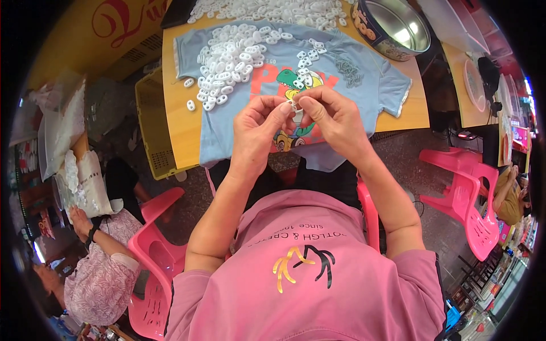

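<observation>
My left hand (259, 119) and my right hand (333, 116) meet above a blue printed T-shirt (227, 128) spread on the table. Between the left thumb and fingers is a small white plastic piece (292, 105), mostly covered by the fingertips. The right thumb and forefinger pinch right beside it; what they grip is too small to make out. Left of the hands lies a heap of white oval two-hole pieces (230, 62). Beyond the fingers runs a trail of white pieces with dark holes (307, 58). A little pile of thin grey bits (348, 71) lies to its right.
More white pieces (267, 10) cover the table's far side. A round metal tin (392, 28) stands at the far right of the wooden table (418, 105). Pink chairs (463, 193) are on both sides. At left, another person (102, 261) sits near a yellow crate (153, 125).
</observation>
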`<state>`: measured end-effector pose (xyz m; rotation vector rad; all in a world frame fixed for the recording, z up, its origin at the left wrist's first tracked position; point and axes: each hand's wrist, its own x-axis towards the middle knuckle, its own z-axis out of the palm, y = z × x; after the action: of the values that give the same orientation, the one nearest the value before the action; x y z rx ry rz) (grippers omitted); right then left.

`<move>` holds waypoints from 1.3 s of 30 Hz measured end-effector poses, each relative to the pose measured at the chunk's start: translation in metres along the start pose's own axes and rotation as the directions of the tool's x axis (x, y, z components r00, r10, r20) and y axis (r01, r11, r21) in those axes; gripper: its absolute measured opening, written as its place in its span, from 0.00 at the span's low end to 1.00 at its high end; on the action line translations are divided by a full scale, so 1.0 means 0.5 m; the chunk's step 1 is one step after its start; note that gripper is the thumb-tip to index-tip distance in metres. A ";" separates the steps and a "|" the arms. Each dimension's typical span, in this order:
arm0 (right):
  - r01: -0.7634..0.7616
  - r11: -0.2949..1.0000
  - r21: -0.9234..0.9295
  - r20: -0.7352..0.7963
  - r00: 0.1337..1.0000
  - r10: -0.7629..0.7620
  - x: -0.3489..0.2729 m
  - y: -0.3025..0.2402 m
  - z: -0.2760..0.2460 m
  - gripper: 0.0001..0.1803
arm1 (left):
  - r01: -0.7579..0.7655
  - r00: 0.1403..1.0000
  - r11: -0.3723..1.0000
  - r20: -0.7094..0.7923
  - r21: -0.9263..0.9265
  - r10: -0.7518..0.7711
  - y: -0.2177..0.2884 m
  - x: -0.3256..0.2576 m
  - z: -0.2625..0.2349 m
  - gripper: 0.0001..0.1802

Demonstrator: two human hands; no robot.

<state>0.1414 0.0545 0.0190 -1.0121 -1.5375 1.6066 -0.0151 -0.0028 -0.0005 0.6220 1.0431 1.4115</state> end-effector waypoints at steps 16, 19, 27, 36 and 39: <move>0.543 0.683 -0.488 0.219 0.834 -0.506 0.008 -0.035 -0.016 0.04 | -0.037 0.999 0.996 0.027 0.076 0.035 0.044 -0.027 0.024 0.09; 0.440 0.791 -0.425 0.140 0.895 -0.423 0.001 -0.029 -0.006 0.03 | -0.083 0.997 0.992 0.009 0.097 0.082 0.036 -0.025 0.030 0.09; 0.210 0.949 -0.235 -0.020 0.975 -0.220 0.010 -0.015 0.004 0.05 | -0.105 0.994 0.992 0.025 0.075 0.103 0.025 0.007 0.025 0.08; 0.290 0.885 -0.365 0.082 0.957 -0.279 -0.003 -0.033 -0.007 0.02 | -0.046 0.997 0.999 0.054 -0.025 0.047 0.038 -0.017 0.021 0.07; 0.253 0.936 -0.246 0.046 0.967 -0.249 -0.008 -0.021 0.014 0.03 | -0.105 0.994 0.994 0.022 -0.006 0.105 0.034 -0.031 0.023 0.07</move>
<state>0.1365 0.0485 0.0296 -0.8917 -1.8330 1.2677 -0.0113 -0.0132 0.0227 0.6957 1.0016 1.4946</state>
